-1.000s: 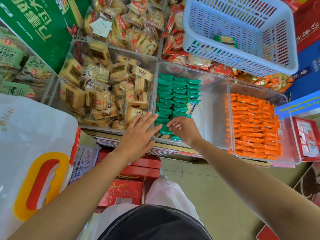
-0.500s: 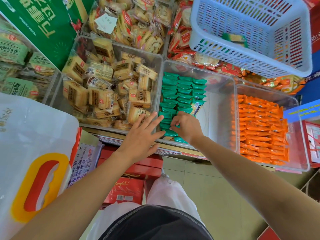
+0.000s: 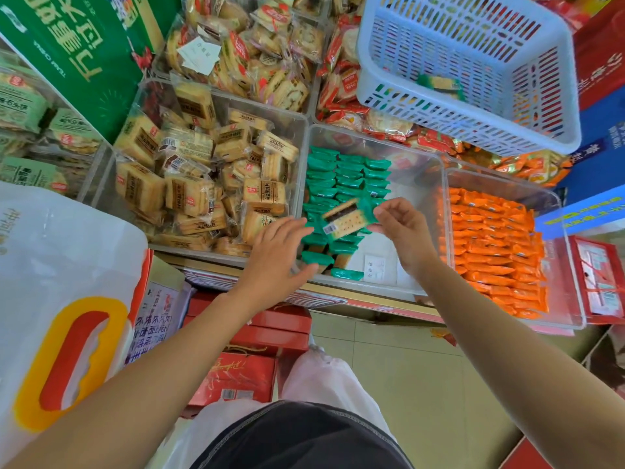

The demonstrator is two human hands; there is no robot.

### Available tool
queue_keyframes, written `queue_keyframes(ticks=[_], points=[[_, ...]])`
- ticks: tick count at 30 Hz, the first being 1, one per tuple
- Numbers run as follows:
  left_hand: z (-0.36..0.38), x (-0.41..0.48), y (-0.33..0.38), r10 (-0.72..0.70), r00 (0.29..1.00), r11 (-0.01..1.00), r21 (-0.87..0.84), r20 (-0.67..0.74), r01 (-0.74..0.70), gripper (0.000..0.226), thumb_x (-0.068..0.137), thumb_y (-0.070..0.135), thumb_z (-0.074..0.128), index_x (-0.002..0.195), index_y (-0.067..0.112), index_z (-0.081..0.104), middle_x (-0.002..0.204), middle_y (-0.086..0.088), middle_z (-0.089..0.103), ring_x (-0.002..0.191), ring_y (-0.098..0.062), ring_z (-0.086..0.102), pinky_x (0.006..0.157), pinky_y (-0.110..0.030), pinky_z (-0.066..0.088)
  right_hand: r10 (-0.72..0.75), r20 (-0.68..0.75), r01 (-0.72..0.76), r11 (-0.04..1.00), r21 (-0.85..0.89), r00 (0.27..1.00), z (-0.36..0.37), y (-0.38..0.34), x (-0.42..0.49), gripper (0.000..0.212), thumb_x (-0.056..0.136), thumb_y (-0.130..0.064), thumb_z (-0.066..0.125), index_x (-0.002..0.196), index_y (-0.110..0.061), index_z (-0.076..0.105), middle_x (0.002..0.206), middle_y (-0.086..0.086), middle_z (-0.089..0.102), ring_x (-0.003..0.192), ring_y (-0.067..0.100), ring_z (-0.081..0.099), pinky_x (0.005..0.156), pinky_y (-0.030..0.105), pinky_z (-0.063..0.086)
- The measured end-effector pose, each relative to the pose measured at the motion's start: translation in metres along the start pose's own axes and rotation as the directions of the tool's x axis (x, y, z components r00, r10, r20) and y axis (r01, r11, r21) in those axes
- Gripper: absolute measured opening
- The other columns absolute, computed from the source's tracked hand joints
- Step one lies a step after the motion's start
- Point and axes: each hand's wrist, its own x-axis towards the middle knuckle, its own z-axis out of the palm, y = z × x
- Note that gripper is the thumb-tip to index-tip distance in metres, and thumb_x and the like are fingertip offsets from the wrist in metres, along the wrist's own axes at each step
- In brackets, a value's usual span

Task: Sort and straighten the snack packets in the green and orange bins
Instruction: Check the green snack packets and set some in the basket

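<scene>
A green packet was pinched at its right end between the thumb and fingertips of the right hand. It was held tilted above the rows of green packets, its printed biscuit and barcode turned upward. The fingers of the left hand were held straight and spread, with nothing gripped. They were stretched over the near left corner of the clear bin, just beside the held packet; contact could not be made out. In the neighbouring bin to the right, orange packets were stacked in rows. A white basket was seen farther back.
</scene>
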Motion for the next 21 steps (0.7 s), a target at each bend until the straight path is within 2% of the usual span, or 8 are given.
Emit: queue_keyframes(ticks=[3, 6, 7, 9, 12, 15, 18, 21], points=[[-0.009, 0.010, 0.024, -0.216, 0.966, 0.927, -0.340, -0.141, 0.158, 0.054, 0.096, 0.042, 0.054, 0.141, 0.014, 0.043, 0.132, 0.004, 0.057, 0.124, -0.011, 0.043, 0.104, -0.033, 0.035, 0.097, -0.006, -0.094, 0.979, 0.179, 0.995, -0.001, -0.010, -0.012, 0.010, 0.096, -0.008, 0.056, 0.086, -0.008, 0.053, 0.098, 0.008, 0.069, 0.106, 0.032, 0.067, 0.081, 0.034, 0.059], [-0.015, 0.020, 0.039, -0.361, 0.932, 0.753, -0.587, 0.008, 0.297, 0.035, 0.093, 0.030, 0.065, 0.124, 0.016, 0.058, 0.109, 0.002, 0.070, 0.090, 0.001, 0.061, 0.079, -0.018, 0.047, 0.149, 0.030, -0.152, 0.960, 0.235, 0.988, 0.003, -0.013, -0.021, 0.016, 0.097, -0.007, 0.053, 0.082, -0.009, 0.052, 0.109, 0.016, 0.063, 0.106, 0.031, 0.067, 0.084, 0.035, 0.058], [-0.015, 0.021, 0.040, -0.370, 0.928, 0.703, -0.643, 0.034, 0.303, 0.026, 0.091, 0.025, 0.068, 0.114, 0.014, 0.063, 0.101, -0.002, 0.073, 0.077, 0.002, 0.064, 0.071, -0.016, 0.050, 0.157, 0.037, -0.161, 0.957, 0.242, 0.987, 0.004, -0.014, -0.022, 0.017, 0.098, -0.006, 0.052, 0.081, -0.009, 0.051, 0.110, 0.016, 0.063, 0.106, 0.031, 0.067, 0.082, 0.034, 0.059], [-0.013, 0.020, 0.041, -0.382, 0.922, 0.609, -0.735, 0.058, 0.298, 0.016, 0.088, 0.015, 0.072, 0.102, 0.009, 0.069, 0.084, -0.002, 0.074, 0.065, 0.000, 0.065, 0.065, -0.015, 0.053, 0.154, 0.044, -0.160, 0.963, 0.218, 0.987, 0.005, -0.016, -0.025, 0.017, 0.100, -0.008, 0.049, 0.083, -0.010, 0.051, 0.106, 0.012, 0.064, 0.104, 0.029, 0.067, 0.075, 0.031, 0.061], [-0.012, 0.016, 0.040, -0.357, 0.931, 0.555, -0.783, 0.079, 0.280, 0.011, 0.085, 0.010, 0.072, 0.089, 0.021, 0.070, 0.068, 0.009, 0.072, 0.063, -0.002, 0.066, 0.067, -0.016, 0.053, 0.110, 0.089, -0.121, 0.985, 0.123, 0.990, 0.005, -0.018, -0.029, 0.012, 0.097, -0.022, 0.056, 0.089, -0.013, 0.054, 0.099, 0.003, 0.070, 0.102, 0.023, 0.066, 0.070, 0.027, 0.059], [-0.013, 0.010, 0.037, -0.330, 0.938, 0.468, -0.846, 0.102, 0.256, 0.014, 0.091, 0.005, 0.064, 0.096, 0.016, 0.071, 0.073, 0.010, 0.074, 0.064, -0.001, 0.067, 0.059, -0.012, 0.049, 0.117, 0.128, -0.136, 0.980, 0.145, 0.985, 0.004, -0.018, -0.030, 0.016, 0.093, -0.023, 0.058, 0.083, -0.010, 0.054, 0.098, 0.002, 0.071, 0.102, 0.022, 0.066, 0.070, 0.026, 0.058], [-0.013, 0.006, 0.034, -0.331, 0.939, 0.481, -0.839, 0.093, 0.253, 0.016, 0.095, 0.005, 0.058, 0.099, 0.016, 0.069, 0.075, 0.013, 0.074, 0.067, 0.001, 0.066, 0.056, -0.012, 0.045, 0.181, 0.171, -0.215, 0.953, 0.212, 0.969, 0.000, -0.017, -0.032, 0.014, 0.083, -0.025, 0.064, 0.087, -0.012, 0.059, 0.106, 0.008, 0.068, 0.106, 0.024, 0.065, 0.072, 0.027, 0.058], [-0.011, 0.004, 0.033, -0.339, 0.938, 0.530, -0.811, 0.067, 0.249, 0.017, 0.097, 0.007, 0.056, 0.102, 0.017, 0.068, 0.084, 0.011, 0.074, 0.072, 0.003, 0.066, 0.060, -0.012, 0.046, 0.222, 0.181, -0.259, 0.942, 0.213, 0.958, 0.000, -0.016, -0.033, 0.023, 0.078, -0.024, 0.066, 0.097, -0.012, 0.063, 0.108, 0.009, 0.069, 0.105, 0.025, 0.066, 0.071, 0.028, 0.059]])
